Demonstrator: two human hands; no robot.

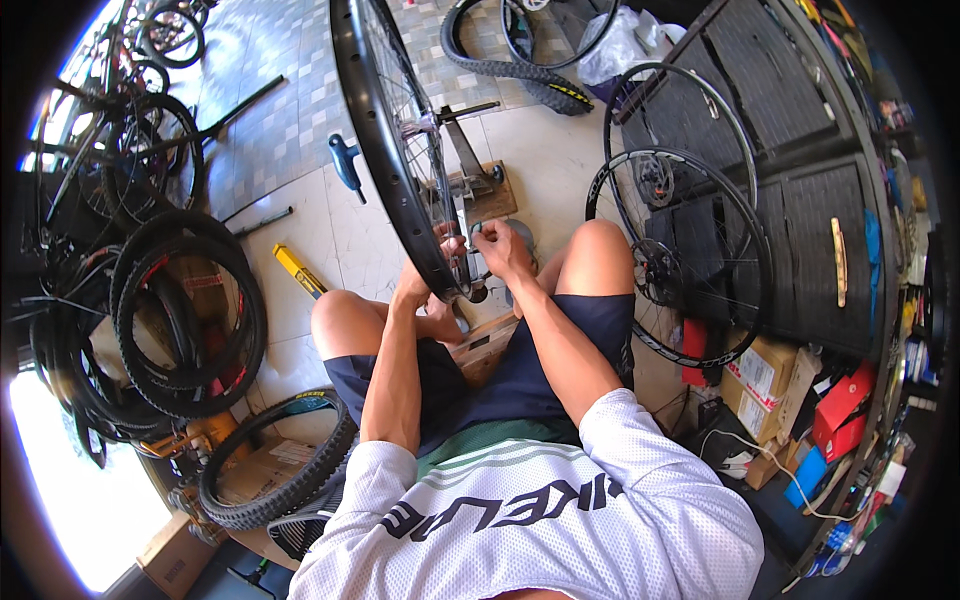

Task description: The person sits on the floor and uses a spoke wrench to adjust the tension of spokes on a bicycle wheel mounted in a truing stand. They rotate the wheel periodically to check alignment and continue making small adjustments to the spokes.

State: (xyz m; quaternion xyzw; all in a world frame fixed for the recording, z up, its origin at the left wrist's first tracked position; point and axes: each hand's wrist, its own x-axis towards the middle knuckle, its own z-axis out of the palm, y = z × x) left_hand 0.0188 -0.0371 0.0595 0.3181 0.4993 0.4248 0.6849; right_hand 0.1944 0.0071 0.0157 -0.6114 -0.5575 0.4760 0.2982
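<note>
A bare black bicycle wheel rim (pixel 385 150), laced with thin spokes, stands upright between my knees in a metal truing stand (pixel 463 150) on a wooden base (pixel 492 192). My left hand (pixel 449 240) reaches past the rim; its fingers curl in among the spokes, partly hidden by the rim. On the wheel's right side, close to the rim's lower part, my right hand (pixel 505 250) is closed in a pinch. A small teal-coloured piece (pixel 477 228) shows at its fingertips, too small to name. The hands are nearly touching across the spokes.
On the floor lie a blue-handled tool (pixel 345 160) and a yellow box (pixel 298 268). Loose tyres (pixel 128 310) hang and pile at left. Two spoked wheels (pixel 690 155) lean on dark cabinets (pixel 790 230) at right. Another tyre (pixel 555 90) lies beyond the stand.
</note>
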